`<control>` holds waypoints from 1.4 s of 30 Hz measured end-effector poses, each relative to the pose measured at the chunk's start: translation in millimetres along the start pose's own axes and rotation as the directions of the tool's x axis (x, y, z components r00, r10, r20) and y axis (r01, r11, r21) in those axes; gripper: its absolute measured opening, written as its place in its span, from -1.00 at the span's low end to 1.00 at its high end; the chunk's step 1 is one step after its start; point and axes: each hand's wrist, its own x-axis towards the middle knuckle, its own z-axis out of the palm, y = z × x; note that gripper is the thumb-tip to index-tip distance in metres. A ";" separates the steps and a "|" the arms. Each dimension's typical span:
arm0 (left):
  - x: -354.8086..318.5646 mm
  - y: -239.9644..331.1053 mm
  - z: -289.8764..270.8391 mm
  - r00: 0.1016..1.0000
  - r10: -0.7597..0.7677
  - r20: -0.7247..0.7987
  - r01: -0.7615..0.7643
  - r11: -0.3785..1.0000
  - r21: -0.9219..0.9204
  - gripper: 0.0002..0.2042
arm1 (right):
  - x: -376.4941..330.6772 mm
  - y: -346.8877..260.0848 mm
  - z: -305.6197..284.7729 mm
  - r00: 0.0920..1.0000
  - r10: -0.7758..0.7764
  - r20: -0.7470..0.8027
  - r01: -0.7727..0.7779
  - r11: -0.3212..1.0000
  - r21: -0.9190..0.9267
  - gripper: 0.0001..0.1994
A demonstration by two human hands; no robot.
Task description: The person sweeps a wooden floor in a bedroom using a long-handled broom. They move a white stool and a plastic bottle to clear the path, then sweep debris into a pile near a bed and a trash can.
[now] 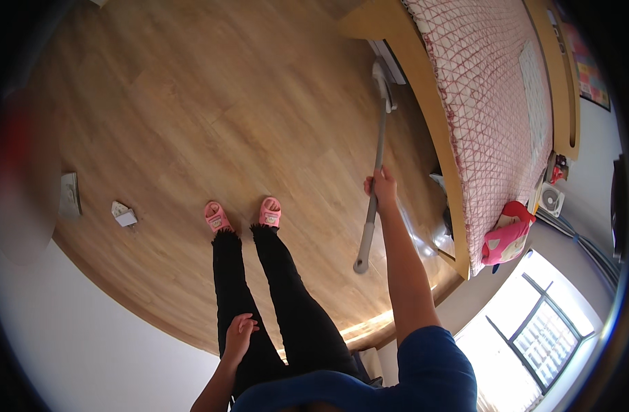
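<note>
Wide wooden floor (211, 103) underfoot, taking up most of the view, with a wooden bed frame (431, 117) along the right carrying a pink-and-white quilted cover (479, 82). Beyond the bed's end, a bright window (541, 323) and a pink-and-red soft toy (508, 233) on the cover's corner.

Standing mid-floor in black trousers and pink slippers (242, 214). Long grey mop handle (375, 185) slanting out from the body toward the bed, its white head (383, 82) down on the boards right at the frame's edge, partly in the gap under it.

Right hand (382, 187) wrapped closed around the handle near its middle — arm stretched well forward. Left hand (239, 333) loose against the left thigh, fingers half curled, holding nothing.

Progress, judged from the boards alone: open floor looks even and glossy, no clear wet or dry boundary to tell — cleaned share cannot be read. Two small things lie on the floor at far left, well apart from the mop: a flat pale packet (69, 194) and a little crumpled white carton (124, 214). Strip along and under the bed seemingly the part in hand; left side seemingly yet to do.
</note>
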 end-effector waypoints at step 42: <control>-35.8 36.3 -104.4 0.930 0.119 -0.348 -0.011 0.954 0.299 -0.51 | -181.0 -30.9 232.0 0.907 0.159 0.389 -0.032 0.949 -0.315 -0.59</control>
